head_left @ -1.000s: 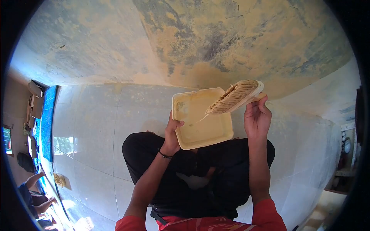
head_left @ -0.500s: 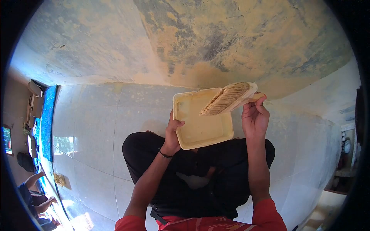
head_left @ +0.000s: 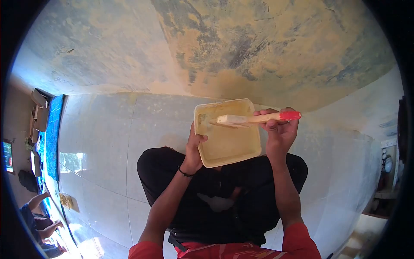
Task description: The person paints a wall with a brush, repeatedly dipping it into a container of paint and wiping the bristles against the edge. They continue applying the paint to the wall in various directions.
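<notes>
Mottled, patchy yellow wall [head_left: 258,47] rises ahead above pale floor tiles [head_left: 103,142], with the person seated cross-legged. Left hand [head_left: 194,149] grips the near edge of a square cream paint tray [head_left: 226,144] held above the lap, while right hand [head_left: 278,129] is closed around a red-tipped paintbrush [head_left: 254,118] whose bristles lie inside the tray. Judging by this, loading the brush is under way; wiping off excess against the rim would call for a steady tray.

A pale tiled floor [head_left: 103,142] is seen, bounded on the far side by a stained wall [head_left: 215,47]. A blue mat [head_left: 53,134] is laid along the far left edge. A small yellowish object [head_left: 67,201] is placed on the tiles at near left.
</notes>
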### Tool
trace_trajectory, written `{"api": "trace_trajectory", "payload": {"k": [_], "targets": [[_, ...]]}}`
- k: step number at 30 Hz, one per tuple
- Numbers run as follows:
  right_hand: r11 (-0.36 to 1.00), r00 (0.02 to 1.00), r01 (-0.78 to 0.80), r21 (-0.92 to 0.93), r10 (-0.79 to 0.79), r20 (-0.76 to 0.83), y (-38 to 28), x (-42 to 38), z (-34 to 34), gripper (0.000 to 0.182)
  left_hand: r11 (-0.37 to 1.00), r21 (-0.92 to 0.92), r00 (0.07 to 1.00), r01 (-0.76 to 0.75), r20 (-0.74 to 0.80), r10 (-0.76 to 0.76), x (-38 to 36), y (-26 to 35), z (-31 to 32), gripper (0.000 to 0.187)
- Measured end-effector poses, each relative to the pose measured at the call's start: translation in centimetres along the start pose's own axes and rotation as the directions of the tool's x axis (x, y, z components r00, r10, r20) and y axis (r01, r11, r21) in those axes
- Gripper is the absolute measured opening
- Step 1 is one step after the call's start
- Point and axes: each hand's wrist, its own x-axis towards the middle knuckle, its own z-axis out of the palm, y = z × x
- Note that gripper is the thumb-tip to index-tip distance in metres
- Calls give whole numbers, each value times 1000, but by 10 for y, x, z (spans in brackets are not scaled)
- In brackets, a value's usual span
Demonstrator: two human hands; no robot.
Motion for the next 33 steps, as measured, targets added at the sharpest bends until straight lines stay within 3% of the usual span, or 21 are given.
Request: {"api": "trace_trajectory", "payload": {"k": [5,6,8,13,19,22,24,26,28,33], "targets": [[937,942,301,-175,-264,208,7,-7,6,31,1000,-14,1000,12,21,-11,7,2,-5,71],[937,942,302,-175,-265,207,10,-8,5,31,999,-30,999,30,17,-29,7,2,-5,71],[801,896,420,-426,-291,335,18,-9,2,27,998,-38,998,40,43,-38,7,2,-4,71],[792,885,431,-432,-278,374,28,-9,8,26,998,-43,998,45,40,-43,8,-1,-7,71],[860,907,364,-358,-240,347,16,-10,8,29,999,-27,998,32,47,-31,8,0,-7,72],[948,955,252,-195,-211,209,9,-3,7,35,995,-62,996,80,33,-78,7,0,-10,72],[968,998,5,-252,-21,-62,3,5,8,35,996,-40,997,74,7,-74,7,-1,-10,72],[971,995,-25,-238,0,-103,3,14,2,38,996,-51,997,72,16,-71,8,-2,-10,71],[966,959,-218,-136,186,-213,-5,20,0,38,996,-62,998,67,24,-65,9,-2,-10,70],[969,944,-247,2,241,-225,-5,29,-14,29,994,-83,997,65,-39,-68,10,-2,-12,69]]}}
